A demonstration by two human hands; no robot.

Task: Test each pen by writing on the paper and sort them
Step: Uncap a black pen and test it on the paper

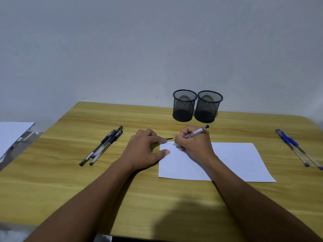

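A: Where is the pen (197, 132)?
B: In the right hand (194, 144), fingers curled round the barrel, tip on the paper (236, 159) near its top left corner, beside faint blue marks. The writing test is in hand.
A: And the left hand (145, 147)?
B: Its thumb presses the sheet's edge; its curled fingers pinch what looks like a dark cap (168, 138).
A: Next?
B: Probably capping, then choosing between the mesh cups (184, 105).

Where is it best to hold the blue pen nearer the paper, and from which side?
The blue pen is probably best pinched from above on its clear barrel near the close end: it lies flat, and the second blue pen lies close beside it at the caps but spreads away there.
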